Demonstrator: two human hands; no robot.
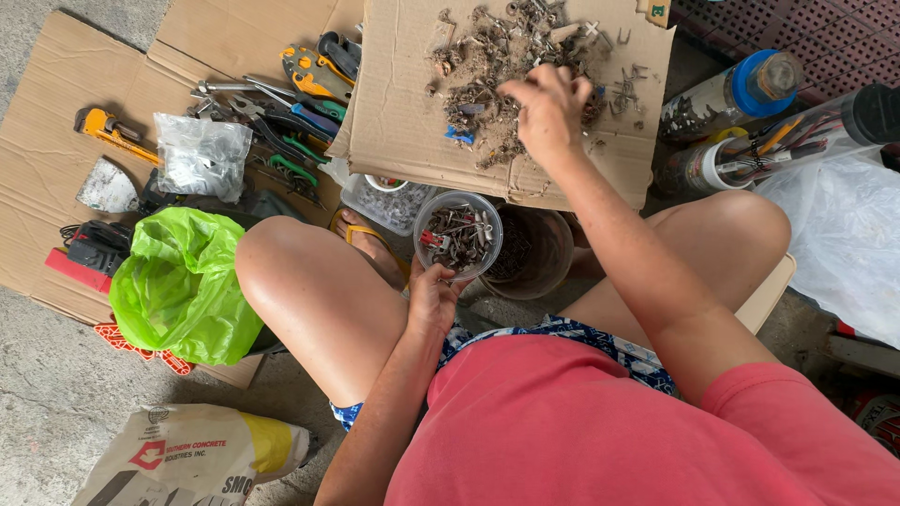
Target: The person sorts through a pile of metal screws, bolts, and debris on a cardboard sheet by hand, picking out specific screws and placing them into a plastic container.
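Seen from the head camera: the right hand [551, 111] pinches into a rusty hardware pile [506, 66] on a cardboard sheet [403, 112], while the left hand [433, 298] grips a clear plastic cup [458, 234], mouth up, axis vertical, between the knees. A tilted cup could spill its screws.

View: a single head camera, worn by the seated person
Facing: steeply down and forward, over the red shirt [600, 431] and bare knees to the floor [47, 394]
Nearness: close; chest and arms fill the near edge
Far edge: cardboard sheet [394, 122] of small scrap, tilted across the top
Left side: flattened cardboard with tools, green bag [178, 281]
Right side: plastic bottles [741, 94]
Shared: only one view, so no overlap
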